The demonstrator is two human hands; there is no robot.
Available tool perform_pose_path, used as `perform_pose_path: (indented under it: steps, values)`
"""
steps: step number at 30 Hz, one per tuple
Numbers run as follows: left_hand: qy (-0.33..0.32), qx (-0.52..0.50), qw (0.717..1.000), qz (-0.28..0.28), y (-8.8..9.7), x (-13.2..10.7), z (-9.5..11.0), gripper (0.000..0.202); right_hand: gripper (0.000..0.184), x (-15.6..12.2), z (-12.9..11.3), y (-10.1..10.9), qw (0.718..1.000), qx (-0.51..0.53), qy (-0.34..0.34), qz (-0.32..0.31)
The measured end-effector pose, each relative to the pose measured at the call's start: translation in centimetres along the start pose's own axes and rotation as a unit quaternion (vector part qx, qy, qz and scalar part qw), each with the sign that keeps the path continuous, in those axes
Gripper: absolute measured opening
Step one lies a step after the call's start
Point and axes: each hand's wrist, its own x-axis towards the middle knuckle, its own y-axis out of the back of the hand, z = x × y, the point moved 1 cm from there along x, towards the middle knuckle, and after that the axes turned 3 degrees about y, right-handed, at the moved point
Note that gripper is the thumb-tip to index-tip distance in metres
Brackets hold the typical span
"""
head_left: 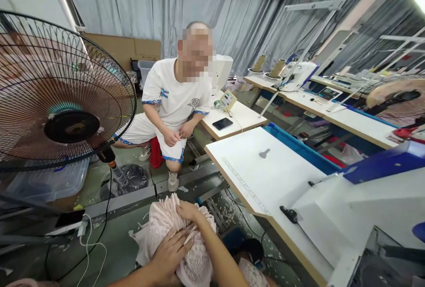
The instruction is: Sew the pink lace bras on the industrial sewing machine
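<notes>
A bunched bundle of pale pink lace fabric (195,265) rests at the lap, gathered in folds towards its top. Across its near left side lies my left hand (171,251), fingers stretched out and slightly spread on the cloth. My right hand (188,212) reaches over from the right and grips the gathered folds near the top, its fingertips partly hidden in the fabric. A loose flap of the cloth hangs out on the left.
A large standing fan (71,126) fills the left. A person in white (181,97) sits ahead, hands together. On the right stands a white sewing table (242,163); a phone (222,123) lies on the table behind. Cables (88,242) and scraps litter the floor.
</notes>
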Motion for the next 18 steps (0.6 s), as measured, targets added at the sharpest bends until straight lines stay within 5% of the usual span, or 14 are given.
perform_pose_path:
  steps: [3,8,14,18]
  values:
    - [-0.007,-0.013,1.000,0.019,0.9,2.3,-2.3,0.122,0.032,1.4,0.0,0.6,1.000,-0.006,0.008,0.003]
    - [-0.025,-0.008,0.999,-0.042,1.3,5.0,-5.0,0.114,0.020,1.6,2.2,1.1,0.998,0.037,-0.011,0.057]
    - [-0.039,-0.042,0.998,0.012,2.7,4.0,-2.4,0.117,0.030,-3.3,4.8,2.0,0.987,0.100,-0.023,0.124]
    - [-0.031,-0.083,0.995,0.044,3.8,2.1,-0.1,0.098,0.040,-6.3,1.8,1.7,0.978,0.114,0.074,0.156]
